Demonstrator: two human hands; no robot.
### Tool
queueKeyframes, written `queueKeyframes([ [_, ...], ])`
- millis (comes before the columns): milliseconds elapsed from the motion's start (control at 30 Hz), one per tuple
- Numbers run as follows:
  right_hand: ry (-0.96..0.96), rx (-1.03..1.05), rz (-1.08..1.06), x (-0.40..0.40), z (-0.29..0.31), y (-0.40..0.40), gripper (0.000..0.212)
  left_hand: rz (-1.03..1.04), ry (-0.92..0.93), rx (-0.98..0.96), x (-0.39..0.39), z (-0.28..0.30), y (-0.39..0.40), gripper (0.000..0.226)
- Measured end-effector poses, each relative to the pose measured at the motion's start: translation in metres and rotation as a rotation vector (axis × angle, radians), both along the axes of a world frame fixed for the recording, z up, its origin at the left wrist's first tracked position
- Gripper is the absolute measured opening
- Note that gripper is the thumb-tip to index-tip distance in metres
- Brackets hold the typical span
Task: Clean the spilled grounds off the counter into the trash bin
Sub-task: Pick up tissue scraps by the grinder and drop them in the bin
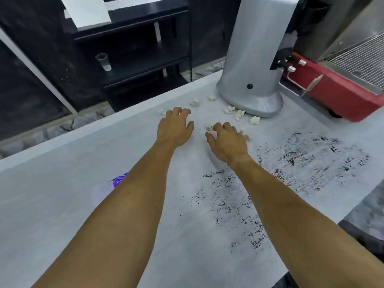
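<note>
Dark coffee grounds [301,163] are smeared over the grey counter [62,194], at the right and in the near middle. Several small crumpled white paper wads [254,120] lie scattered near the far edge. My left hand [175,126] rests palm down with curled fingers among the wads; I cannot tell whether it holds one. My right hand [227,142] sits beside it, fingers bent over a white wad [209,127] at its fingertips. No trash bin is in view.
A tall silver grinder body [255,59] stands at the counter's far side. To its right sits a red machine [340,96] with a wire grill. A purple-printed wrapper [116,180] peeks out under my left forearm. Black shelves [135,59] with a plastic cup [104,62] stand beyond the counter.
</note>
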State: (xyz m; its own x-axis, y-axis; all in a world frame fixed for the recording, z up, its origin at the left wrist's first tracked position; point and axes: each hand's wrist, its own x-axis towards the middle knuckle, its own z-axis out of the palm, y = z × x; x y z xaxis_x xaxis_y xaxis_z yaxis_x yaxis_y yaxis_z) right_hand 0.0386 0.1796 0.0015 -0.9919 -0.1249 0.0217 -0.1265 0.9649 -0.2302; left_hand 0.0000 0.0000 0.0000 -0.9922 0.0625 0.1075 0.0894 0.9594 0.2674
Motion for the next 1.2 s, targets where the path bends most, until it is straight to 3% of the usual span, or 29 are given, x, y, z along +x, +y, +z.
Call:
queueKeyframes([
  [433, 0.010, 0.204, -0.043, -0.014, -0.018, -0.015, 0.043, 0.020, 0.028, -0.053, -0.019, -0.030, -0.001, 0.028],
  [600, -0.022, 0.242, 0.017, -0.017, -0.014, -0.014, 0.040, 0.009, -0.001, -0.112, -0.021, -0.030, -0.001, 0.036],
  [733, -0.035, 0.267, 0.019, -0.019, -0.002, -0.011, 0.021, -0.002, -0.006, -0.133, -0.017, -0.026, 0.001, 0.040],
  [967, 0.065, 0.039, -0.058, 0.004, 0.032, 0.019, 0.038, -0.104, 0.097, -0.054, 0.001, 0.011, 0.032, 0.042],
  [1200, 0.104, -0.097, -0.209, 0.060, 0.049, 0.111, 0.041, -0.315, 0.192, 0.056, 0.044, 0.042, 0.138, 0.059],
])
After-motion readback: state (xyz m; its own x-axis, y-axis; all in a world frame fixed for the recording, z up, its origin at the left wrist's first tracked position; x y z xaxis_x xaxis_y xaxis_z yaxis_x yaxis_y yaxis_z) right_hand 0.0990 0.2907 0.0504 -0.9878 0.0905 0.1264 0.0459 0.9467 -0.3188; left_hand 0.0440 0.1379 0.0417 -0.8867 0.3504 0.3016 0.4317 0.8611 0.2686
